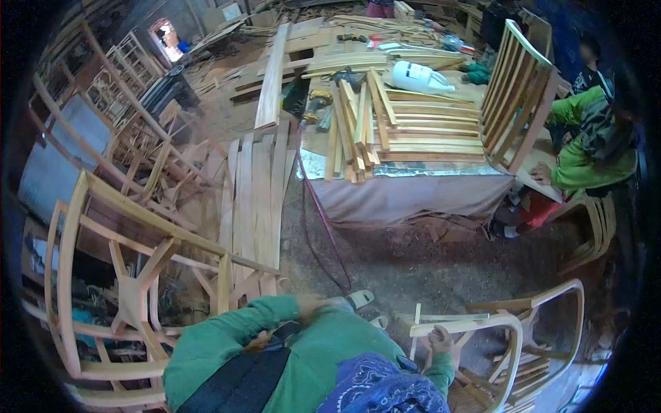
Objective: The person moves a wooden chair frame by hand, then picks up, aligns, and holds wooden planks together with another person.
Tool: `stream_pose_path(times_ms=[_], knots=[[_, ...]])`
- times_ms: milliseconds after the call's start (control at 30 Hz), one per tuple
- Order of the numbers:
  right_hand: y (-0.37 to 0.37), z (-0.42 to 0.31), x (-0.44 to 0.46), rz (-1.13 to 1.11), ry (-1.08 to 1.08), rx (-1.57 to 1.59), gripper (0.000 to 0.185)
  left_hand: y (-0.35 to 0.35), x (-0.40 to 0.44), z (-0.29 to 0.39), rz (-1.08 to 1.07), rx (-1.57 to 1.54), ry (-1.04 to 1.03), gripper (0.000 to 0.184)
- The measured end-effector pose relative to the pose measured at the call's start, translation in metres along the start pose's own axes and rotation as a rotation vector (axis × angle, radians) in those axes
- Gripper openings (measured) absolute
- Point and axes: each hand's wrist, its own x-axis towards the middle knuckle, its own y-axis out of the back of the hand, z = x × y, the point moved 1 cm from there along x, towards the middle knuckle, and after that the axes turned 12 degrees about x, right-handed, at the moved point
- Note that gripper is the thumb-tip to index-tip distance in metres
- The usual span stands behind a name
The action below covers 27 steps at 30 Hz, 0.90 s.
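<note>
Right hand (441, 338) curls its fingers around the upper rail of a pale curved wooden frame (492, 321) at lower right, just beside a second curved frame (579, 316); left hand (312, 307) is blurred, its finger spread and any hold impossible to tell; wooden slats (434, 147) lie on the table (313, 165) ahead

A woodworking workshop, with long planks (261, 196), a yellow drill (317, 102) and bare wooden frames (483, 322).

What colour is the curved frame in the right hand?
The curved frame is pale tan; head view.
</note>
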Motion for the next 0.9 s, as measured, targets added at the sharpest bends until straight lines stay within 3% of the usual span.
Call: stream_pose_path(times_ms=[33,67,100,167,200,300,400,500,600,700,800,867,900], knots=[[-0.002,-0.013,0.008,-0.025,0.03,-0.076,0.048,-0.027,-0.01,-0.014,0.007,-0.026,-0.02,0.088],[-0.007,-0.026,0.012,-0.057,-0.141,-0.061,0.061,-0.074,-0.013,-0.033,0.017,-0.05,-0.043,0.086],[-0.011,-0.024,0.016,-0.063,0.033,-0.195,0.066,-0.099,-0.012,-0.04,0.028,-0.075,-0.066,0.084],[-0.022,-0.009,0.025,-0.072,0.383,-0.454,0.077,-0.079,-0.029,-0.005,0.137,-0.134,-0.161,0.08],[-0.031,-0.011,0.028,-0.105,0.228,-0.377,0.086,-0.065,-0.039,0.013,0.189,-0.162,-0.206,0.079],[-0.055,0.035,0.042,-0.144,0.316,-0.385,0.088,-0.013,-0.033,0.039,0.19,-0.169,-0.219,0.077],[-0.058,0.068,0.064,-0.441,-0.016,-0.584,0.082,0.013,-0.027,0.051,0.091,-0.094,-0.293,0.077],[-0.059,0.025,0.049,-0.448,0.026,-0.66,0.082,0.004,-0.026,0.044,0.058,-0.088,-0.29,0.08],[-0.058,0.018,0.058,-0.46,-0.101,-0.639,0.084,-0.003,-0.032,0.05,0.007,-0.068,-0.21,0.082],[-0.058,-0.003,0.076,-0.573,-0.214,-0.568,0.083,-0.02,-0.047,0.046,0.084,-0.186,-0.264,0.084],[-0.079,-0.11,0.103,-0.874,-0.144,-0.556,0.071,-0.038,-0.066,0.045,0.133,-0.128,-0.223,0.082],[-0.1,-0.109,0.148,-0.767,0.125,-0.27,0.063,-0.025,-0.084,0.057,0.132,-0.226,-0.156,0.087],[-0.116,-0.2,0.132,-0.815,0.035,-0.025,0.06,-0.022,-0.092,0.061,0.136,-0.276,-0.126,0.089]])
